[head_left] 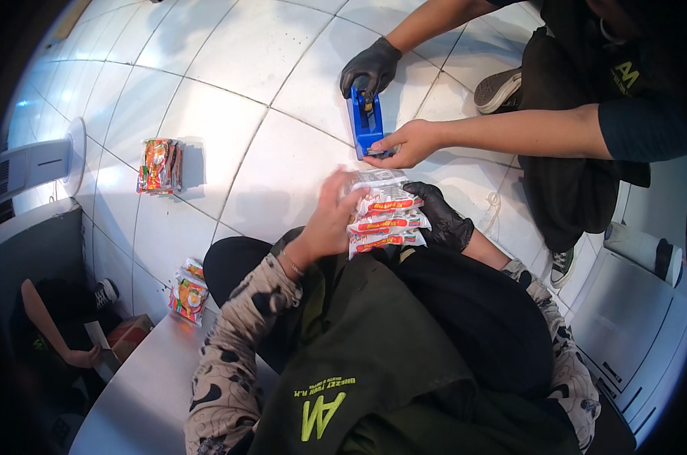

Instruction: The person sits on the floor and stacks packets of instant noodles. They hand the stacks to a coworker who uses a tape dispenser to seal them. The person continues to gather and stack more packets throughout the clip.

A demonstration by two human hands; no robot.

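A stack of instant noodle packets (389, 224), white and red with yellow lettering, stands on edge above my lap. My left hand (330, 216), bare and slightly blurred, grips the stack from its left and far side. On the other side my right hand (440, 218), in a black glove, presses against the packets; part of its fingers is hidden behind them. Just beyond the stack, a blue tape dispenser (367, 130) rests on the tiles. A co-worker's gloved hand (372, 67) holds its far end, while that person's bare hand (411, 144) touches its near end.
More noodle packets stand in a bundle (160, 165) on the left floor, with another bundle (189, 292) nearer me, beside a pale rounded surface (146, 379). Another person's hand (84, 356) is at lower left, near a brown box (131, 336). A white cabinet (631, 326) stands right.
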